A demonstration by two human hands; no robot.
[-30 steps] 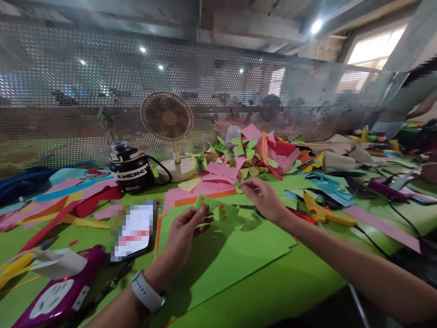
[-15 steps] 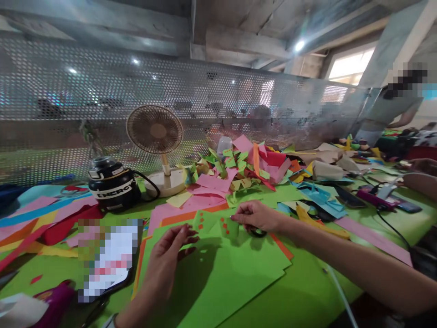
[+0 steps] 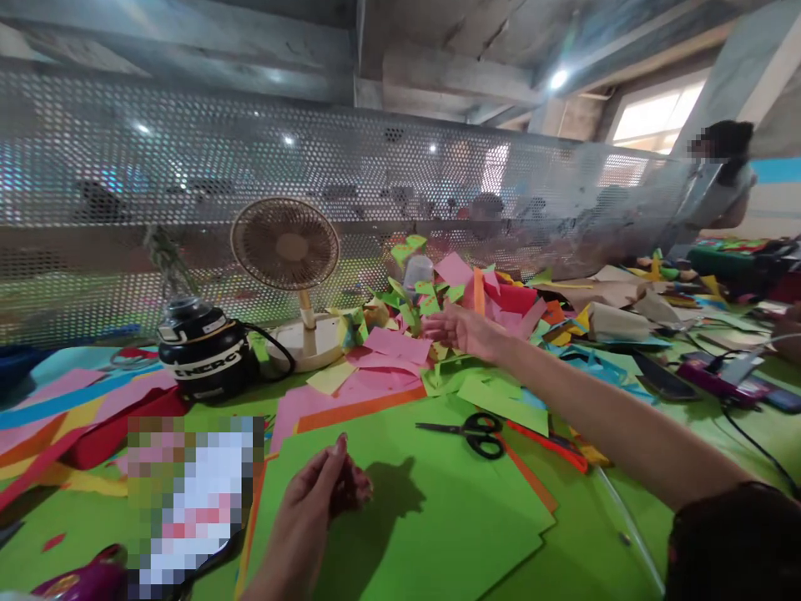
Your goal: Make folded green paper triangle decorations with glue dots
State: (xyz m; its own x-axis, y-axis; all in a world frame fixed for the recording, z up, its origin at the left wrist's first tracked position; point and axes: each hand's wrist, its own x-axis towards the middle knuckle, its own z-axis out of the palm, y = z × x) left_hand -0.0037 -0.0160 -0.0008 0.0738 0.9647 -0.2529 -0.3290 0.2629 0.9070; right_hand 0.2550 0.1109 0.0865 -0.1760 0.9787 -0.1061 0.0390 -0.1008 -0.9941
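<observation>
My left hand (image 3: 319, 492) is above the large green paper sheets (image 3: 425, 492), its fingers curled in and the thumb against them; whether anything is between them is hidden. My right hand (image 3: 460, 330) is over the pile of cut paper, fingers spread and holding nothing. Above it, a green paper piece with orange dots (image 3: 408, 249) appears in the air over the clear cup (image 3: 418, 274). Black scissors (image 3: 481, 432) lie on the right part of the green sheets. Orange and pink sheets (image 3: 350, 401) show beneath the green ones.
A small fan (image 3: 286, 244) and a black jug (image 3: 204, 351) stand at the back left. A phone (image 3: 200, 501) lies left of the sheets. Paper strips and a purple power strip (image 3: 719, 376) lie around. A person (image 3: 729, 184) is at the far right, behind a mesh panel's end.
My right hand has moved up and away from the green sheets to the pile, and opened. The dotted green paper has left the sheets; the scissors are now uncovered. My left hand's fingers have curled in.
</observation>
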